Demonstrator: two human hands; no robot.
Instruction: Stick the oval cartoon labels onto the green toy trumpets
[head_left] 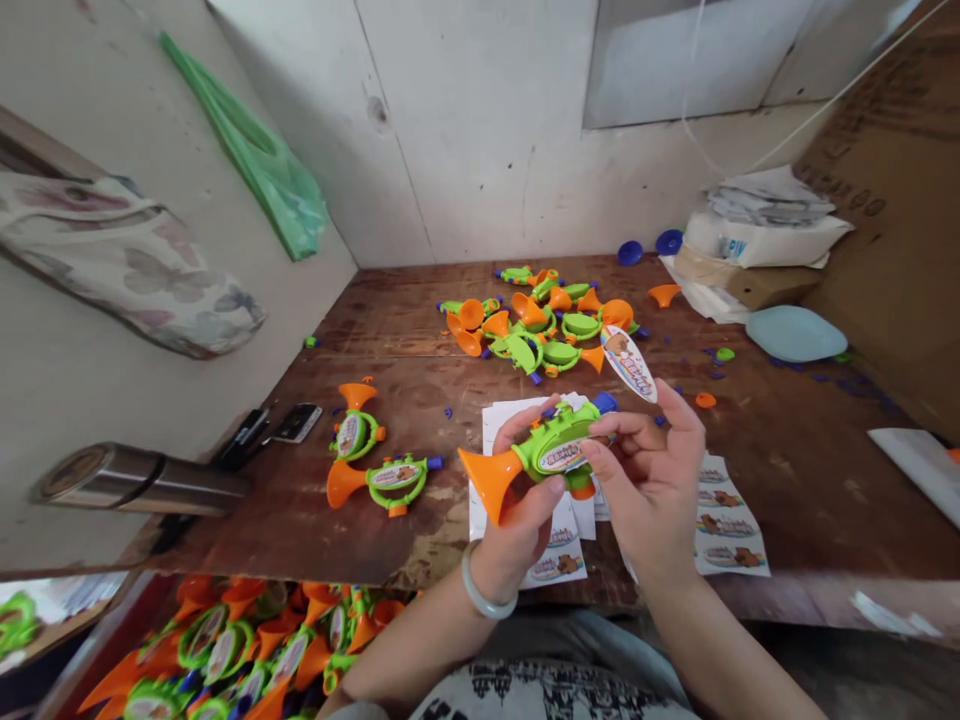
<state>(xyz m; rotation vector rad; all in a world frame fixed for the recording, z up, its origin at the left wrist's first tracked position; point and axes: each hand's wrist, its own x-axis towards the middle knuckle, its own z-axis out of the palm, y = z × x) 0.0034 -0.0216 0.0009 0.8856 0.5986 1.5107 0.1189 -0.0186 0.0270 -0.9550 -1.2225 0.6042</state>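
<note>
My left hand (517,530) is wrapped round a green toy trumpet (544,445) with an orange bell and a blue mouthpiece. An oval sticker (562,456) lies on the trumpet's side. My right hand (656,475) presses its thumb at the right end of that sticker. On its raised index fingertip hangs another oval sticker (628,362) with a bear and rainbow print. Below my hands are sticker sheets (559,560), partly covered by them. A further sticker sheet (731,520) lies to the right of my right wrist.
Several toy trumpets (521,350) are heaped at the back of the table. Two stickered trumpets (394,478) lie at left, near a steel flask (142,480). A box of trumpets (247,640) stands below the front edge. A blue tray (796,333) sits at right.
</note>
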